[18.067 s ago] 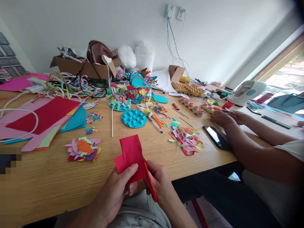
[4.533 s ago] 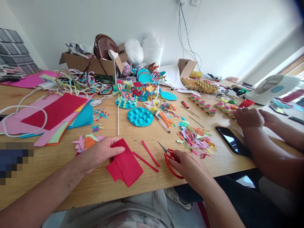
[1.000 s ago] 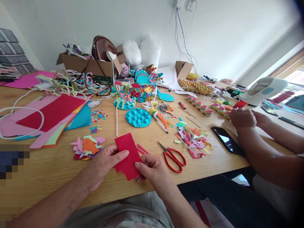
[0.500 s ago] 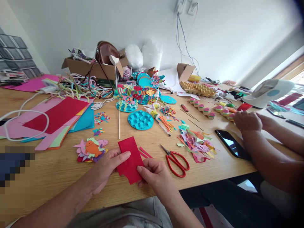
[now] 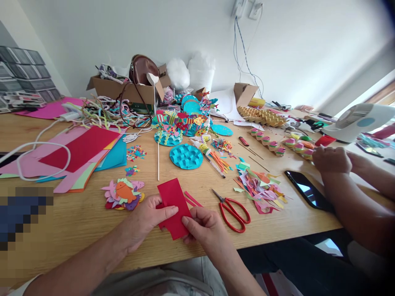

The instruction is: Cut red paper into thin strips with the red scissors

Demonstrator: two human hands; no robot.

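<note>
Now the left hand (image 5: 147,220) and right hand (image 5: 206,225) pinch the red paper (image 5: 174,195) between thumb and fingers, by the near edge of the desk (image 5: 265,230); even pressure from both thumbs should keep it flat and uncreased

My left hand (image 5: 151,218) and right hand (image 5: 205,227) pinch side by side, just inside the near edge of the surface (image 5: 70,234).
Both thumbs (image 5: 169,212) lie on top, pointing inward, fingers (image 5: 154,200) curled behind; my forearms (image 5: 101,247) slant inward.
</note>
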